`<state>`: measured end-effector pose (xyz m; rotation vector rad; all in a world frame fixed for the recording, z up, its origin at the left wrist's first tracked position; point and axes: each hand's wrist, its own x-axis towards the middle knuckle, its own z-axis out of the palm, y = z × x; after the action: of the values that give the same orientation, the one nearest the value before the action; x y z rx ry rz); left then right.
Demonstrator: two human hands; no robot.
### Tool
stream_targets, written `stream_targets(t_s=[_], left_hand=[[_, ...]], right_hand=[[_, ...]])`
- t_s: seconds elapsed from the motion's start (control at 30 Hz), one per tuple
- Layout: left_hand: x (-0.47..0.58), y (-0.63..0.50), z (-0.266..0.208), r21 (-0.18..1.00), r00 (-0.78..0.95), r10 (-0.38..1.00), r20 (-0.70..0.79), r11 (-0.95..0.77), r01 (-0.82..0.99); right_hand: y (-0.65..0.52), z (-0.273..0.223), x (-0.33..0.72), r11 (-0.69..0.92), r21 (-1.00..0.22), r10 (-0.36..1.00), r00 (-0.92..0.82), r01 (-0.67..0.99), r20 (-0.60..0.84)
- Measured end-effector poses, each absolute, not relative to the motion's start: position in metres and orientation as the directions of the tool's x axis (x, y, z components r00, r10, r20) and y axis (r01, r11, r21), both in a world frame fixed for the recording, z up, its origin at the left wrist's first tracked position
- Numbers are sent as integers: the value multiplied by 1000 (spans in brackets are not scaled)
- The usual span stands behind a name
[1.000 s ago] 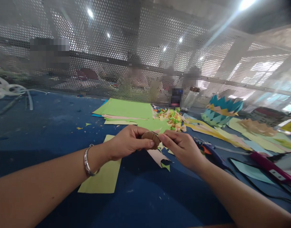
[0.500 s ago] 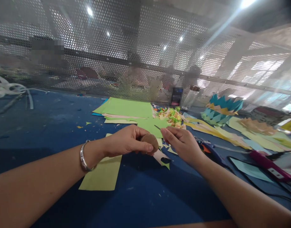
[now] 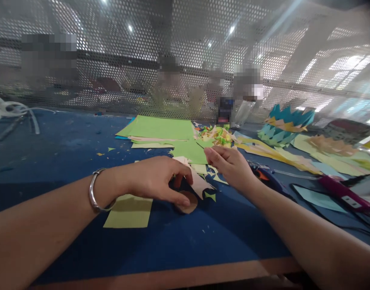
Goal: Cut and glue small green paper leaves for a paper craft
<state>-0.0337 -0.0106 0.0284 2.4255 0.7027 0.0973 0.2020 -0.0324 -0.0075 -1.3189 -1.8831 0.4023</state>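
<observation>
A round brown disc (image 3: 187, 202), like cardboard, rests on the blue tabletop. My left hand (image 3: 156, 177), with a silver bangle at the wrist, hovers over it; its thumb touches or nearly touches the disc, and its fingers are apart. My right hand (image 3: 228, 163) is closed on a thin pointed tool (image 3: 199, 145), whose tip sticks out to the left; the rest is hidden in the fist. Between the hands lie a pale pink paper offcut (image 3: 198, 183) and a small green scrap (image 3: 210, 196). A yellow-green paper piece (image 3: 129, 211) lies under my left wrist.
Stacked green sheets (image 3: 163, 129) lie ahead, beside a pile of curled paper bits (image 3: 219, 135). Blue zigzag paper crowns (image 3: 284, 125), a blue glue gun (image 3: 269, 181) and a magenta power strip (image 3: 338, 191) with cables are on the right. A perforated metal screen (image 3: 127, 60) stands behind.
The disc, held between my left thumb and fingers before, now rests on the table, and those fingers have spread. My right hand still grips the thin tool. The view has tilted down slightly.
</observation>
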Motion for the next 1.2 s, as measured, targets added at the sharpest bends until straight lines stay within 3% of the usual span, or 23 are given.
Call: stream_targets(t_s=[0.13,0.3,0.5,0.6,0.67,0.8,1.07,1.2], left_hand=[[-27,-27,28,414,868,490,-75,-777,474],[-24,-36,27,393,863,498,-90,-778,490],[-50,-23,52,254,770,560,-307,-731,633],[-57,-6,50,333,764,620,-178,-692,640],[-54,5,37,358,731,681,42,-693,625],[-41,18,6,281,750,624,220,-776,564],[-33,20,-4,287,765,578,283,-812,508],[-35,20,-1,319,639,591,492,-806,499]], right_hand=[[-33,-8,202,410,-629,895,-160,660,416],[-32,-10,202,406,-624,898,-164,667,409],[-32,-10,202,390,-598,904,-166,701,395],[-31,-10,202,393,-593,904,-175,703,391],[-30,-11,202,394,-590,902,-175,705,394],[-28,-14,201,380,-572,905,-166,727,391],[-27,-15,202,371,-538,914,-195,757,355],[-27,-14,202,360,-536,918,-188,764,349]])
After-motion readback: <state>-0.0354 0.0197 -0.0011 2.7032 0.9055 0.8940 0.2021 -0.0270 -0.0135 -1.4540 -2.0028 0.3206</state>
